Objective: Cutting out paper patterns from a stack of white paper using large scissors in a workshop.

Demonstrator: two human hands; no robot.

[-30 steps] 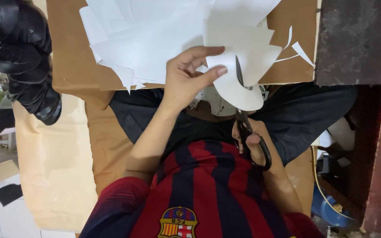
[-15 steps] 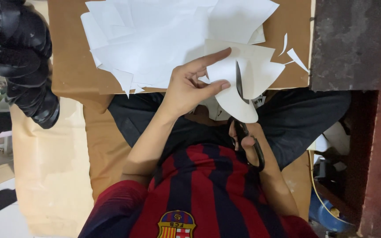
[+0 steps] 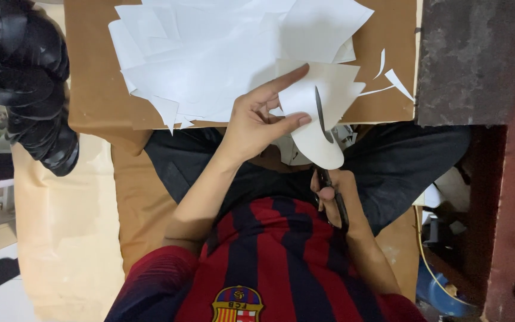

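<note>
Striped shirt (image 3: 269, 262): red and dark blue, nearest the camera, low in the view, with dark trousers (image 3: 400, 161) just beyond it.

Right hand (image 3: 332, 194): just beyond the shirt, closed around the black handles of the scissors (image 3: 328, 161), fingers through the loops. The blades are parted and run away from the shirt, up into the paper piece.

Paper piece (image 3: 323, 119): white, rounded at its near end, angular at its far end, held over the lap beyond the shirt and overlapping the near edge of the brown table (image 3: 90, 89). One blade shows as a dark curved line across its face.

Left hand (image 3: 257, 122): beyond the shirt and to the left of the scissors, pinching the left edge of the paper piece between thumb and fingers; index finger stretched along the top edge, the rest loosely curled.

Paper stack (image 3: 210, 59): loose white sheets fanned over the brown table, farther from the shirt than the held piece, touching it at the back.

Paper slivers (image 3: 394, 80): thin white offcuts on the table, right of the held piece.

Dark slab (image 3: 472, 59): rough grey-black surface, far right of the table.

Black padded object (image 3: 31, 77): glossy, far left of the table; what it is cannot be told.
</note>
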